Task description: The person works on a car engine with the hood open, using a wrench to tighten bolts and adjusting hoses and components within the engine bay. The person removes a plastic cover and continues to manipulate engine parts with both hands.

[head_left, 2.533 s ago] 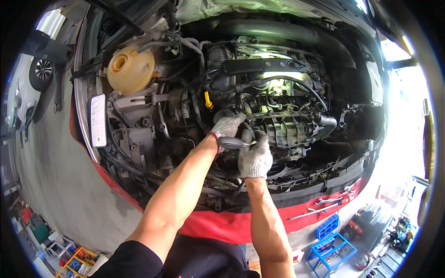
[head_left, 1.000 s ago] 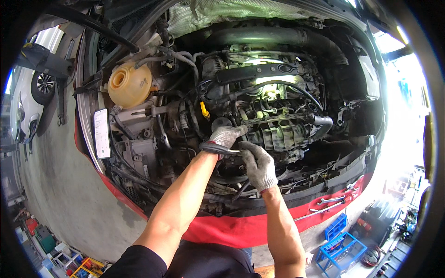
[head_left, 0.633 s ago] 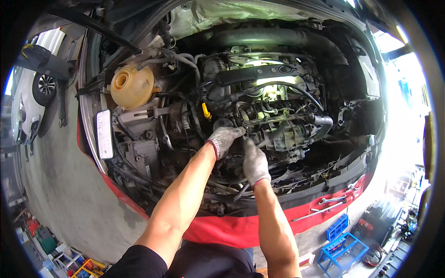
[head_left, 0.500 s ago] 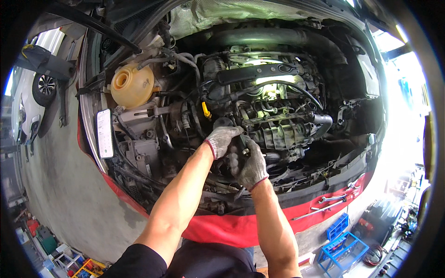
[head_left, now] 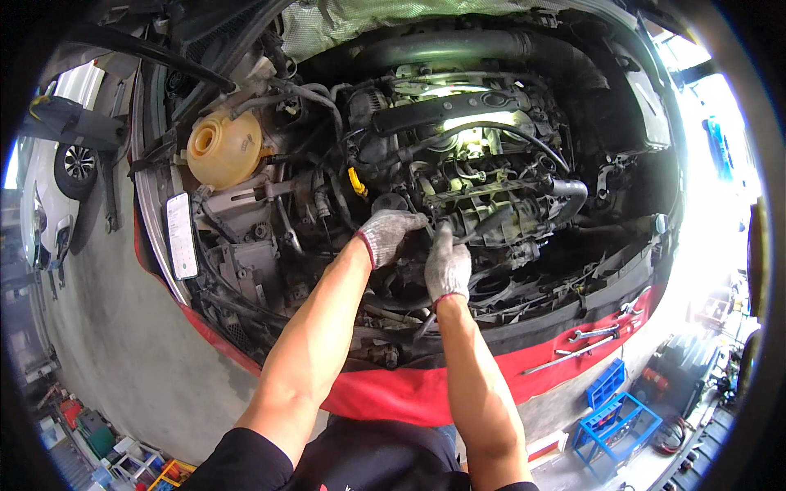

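Both hands wear grey knit gloves and work low at the front of an opened car engine (head_left: pixel 483 188). My left hand (head_left: pixel 387 235) reaches in beside a dark round cap (head_left: pixel 390 202), its fingers closed and fingertips drawn together at a small dark part I cannot make out. Just right of it, my right hand (head_left: pixel 448 266) is closed too, fingers pointing away from me. A dark rod-like piece (head_left: pixel 490 222) slants up and right from its fingers; whether it is a tool handle or a hose I cannot tell. A yellow dipstick handle (head_left: pixel 357 182) stands beyond my left hand.
A cream coolant tank (head_left: pixel 225 149) sits at the left, with a phone (head_left: pixel 182 236) propped on the fender edge below it. Wrenches (head_left: pixel 593 333) and a long thin tool (head_left: pixel 565 358) lie on the red cover (head_left: pixel 393 395) along the front. A blue frame (head_left: pixel 616 430) stands beyond.
My right hand has turned and straightened, its fingers reaching farther forward, and the dark rod-like piece now shows at its right. My left hand stays at nearly the same spot. The view has shifted slightly.
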Demonstrator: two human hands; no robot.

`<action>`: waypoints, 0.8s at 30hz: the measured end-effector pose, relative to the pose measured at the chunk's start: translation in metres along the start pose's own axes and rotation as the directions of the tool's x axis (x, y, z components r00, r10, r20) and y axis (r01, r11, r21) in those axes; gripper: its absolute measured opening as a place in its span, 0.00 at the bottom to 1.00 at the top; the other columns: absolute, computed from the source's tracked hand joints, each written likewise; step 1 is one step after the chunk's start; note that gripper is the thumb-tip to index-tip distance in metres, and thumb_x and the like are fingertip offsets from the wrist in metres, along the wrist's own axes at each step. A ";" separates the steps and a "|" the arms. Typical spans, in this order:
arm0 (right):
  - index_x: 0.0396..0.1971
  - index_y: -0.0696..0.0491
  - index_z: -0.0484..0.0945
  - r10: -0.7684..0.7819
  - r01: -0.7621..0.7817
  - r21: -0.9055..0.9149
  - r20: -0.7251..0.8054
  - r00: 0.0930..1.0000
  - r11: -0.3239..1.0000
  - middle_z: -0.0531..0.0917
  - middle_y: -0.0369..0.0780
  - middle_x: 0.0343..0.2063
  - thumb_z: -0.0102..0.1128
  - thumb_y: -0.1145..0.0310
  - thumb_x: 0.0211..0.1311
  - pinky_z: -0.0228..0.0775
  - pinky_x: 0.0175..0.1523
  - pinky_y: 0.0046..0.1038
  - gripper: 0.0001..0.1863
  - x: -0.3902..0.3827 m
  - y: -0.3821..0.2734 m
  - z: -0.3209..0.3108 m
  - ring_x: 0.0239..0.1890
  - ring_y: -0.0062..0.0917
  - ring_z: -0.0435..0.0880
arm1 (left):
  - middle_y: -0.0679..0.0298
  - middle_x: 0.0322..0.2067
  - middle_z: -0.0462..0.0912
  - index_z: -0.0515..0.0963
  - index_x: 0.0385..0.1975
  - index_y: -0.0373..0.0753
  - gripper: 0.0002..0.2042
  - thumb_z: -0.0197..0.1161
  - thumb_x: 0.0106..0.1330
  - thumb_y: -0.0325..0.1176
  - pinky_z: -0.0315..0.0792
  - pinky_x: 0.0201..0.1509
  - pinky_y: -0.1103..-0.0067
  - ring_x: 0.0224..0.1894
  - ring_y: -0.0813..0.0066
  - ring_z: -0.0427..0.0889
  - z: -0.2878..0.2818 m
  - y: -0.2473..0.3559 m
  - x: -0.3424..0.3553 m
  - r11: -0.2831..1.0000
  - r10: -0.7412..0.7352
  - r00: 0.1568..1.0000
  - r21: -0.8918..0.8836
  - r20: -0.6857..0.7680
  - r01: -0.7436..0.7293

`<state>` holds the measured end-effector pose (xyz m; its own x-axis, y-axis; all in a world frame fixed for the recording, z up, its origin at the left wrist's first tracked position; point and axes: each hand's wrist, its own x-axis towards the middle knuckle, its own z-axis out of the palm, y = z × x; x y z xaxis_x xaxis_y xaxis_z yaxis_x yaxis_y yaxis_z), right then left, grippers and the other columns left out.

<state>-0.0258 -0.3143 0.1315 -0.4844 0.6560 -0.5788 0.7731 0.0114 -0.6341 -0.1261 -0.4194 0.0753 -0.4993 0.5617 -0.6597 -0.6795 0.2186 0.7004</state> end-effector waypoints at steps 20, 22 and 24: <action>0.48 0.49 0.79 -0.598 0.534 -0.292 -0.212 0.773 0.794 0.80 0.47 0.41 0.68 0.70 0.58 0.76 0.51 0.42 0.17 -0.016 0.011 0.014 0.46 0.46 0.82 | 0.49 0.53 0.84 0.79 0.56 0.38 0.15 0.53 0.72 0.28 0.79 0.57 0.68 0.54 0.54 0.84 0.003 0.012 0.024 0.032 0.180 0.925 0.938 0.334 -0.345; 0.52 0.52 0.76 -0.627 0.591 -0.211 -0.264 0.733 0.779 0.79 0.50 0.44 0.70 0.62 0.58 0.77 0.49 0.44 0.22 -0.019 0.009 0.025 0.45 0.50 0.83 | 0.55 0.47 0.87 0.82 0.51 0.42 0.13 0.57 0.71 0.29 0.79 0.52 0.73 0.50 0.60 0.86 -0.020 -0.007 0.027 0.241 0.374 0.850 0.847 0.370 -0.474; 0.53 0.54 0.74 -0.424 0.370 -0.233 -0.257 0.868 0.899 0.81 0.53 0.44 0.67 0.55 0.63 0.77 0.49 0.46 0.25 -0.026 0.001 0.024 0.44 0.52 0.84 | 0.60 0.44 0.88 0.84 0.47 0.40 0.10 0.58 0.72 0.31 0.79 0.47 0.73 0.45 0.64 0.85 -0.023 -0.009 0.023 0.742 0.265 0.917 0.545 0.298 -0.392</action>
<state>-0.0222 -0.3493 0.1336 -0.6433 0.7588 -0.1019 0.6112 0.4289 -0.6652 -0.1439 -0.4267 0.0481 -0.4776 0.8110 -0.3380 -0.0157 0.3767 0.9262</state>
